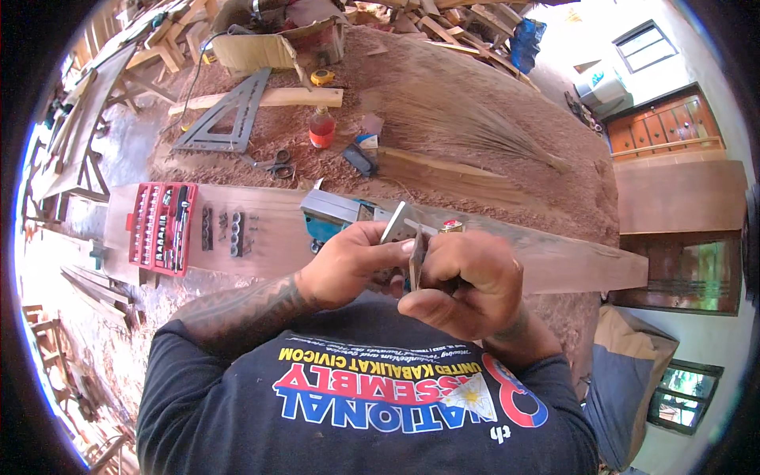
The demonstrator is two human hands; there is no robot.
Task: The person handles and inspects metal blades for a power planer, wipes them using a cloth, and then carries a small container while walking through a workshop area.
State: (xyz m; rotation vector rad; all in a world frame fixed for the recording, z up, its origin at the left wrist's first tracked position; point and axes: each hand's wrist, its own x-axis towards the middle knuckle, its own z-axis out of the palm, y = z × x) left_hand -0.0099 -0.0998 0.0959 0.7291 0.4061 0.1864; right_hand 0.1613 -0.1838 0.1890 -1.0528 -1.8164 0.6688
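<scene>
Both hands meet at the centre of the head view, in front of my chest. My left hand (348,265) grips a thin metal piece (415,261) with thumb and fingers, beside an upright pale metal plate (394,222). My right hand (467,281) is closed round the same thin piece, its thumb low along it. Behind them a teal power planer (321,222) lies on a long wooden board (578,261), partly hidden by my left hand. A small red-and-brass object (451,223) shows just beyond my right hand; I cannot make out what it is.
The board also bears a red socket set case (158,228) and loose black hardware (236,233). Beyond, on sawdust, lie a triangle square (241,119), scissors (269,165), a red bottle (321,128), a tape measure (322,77) and a straw broom (475,119). Wood piles stand at the left.
</scene>
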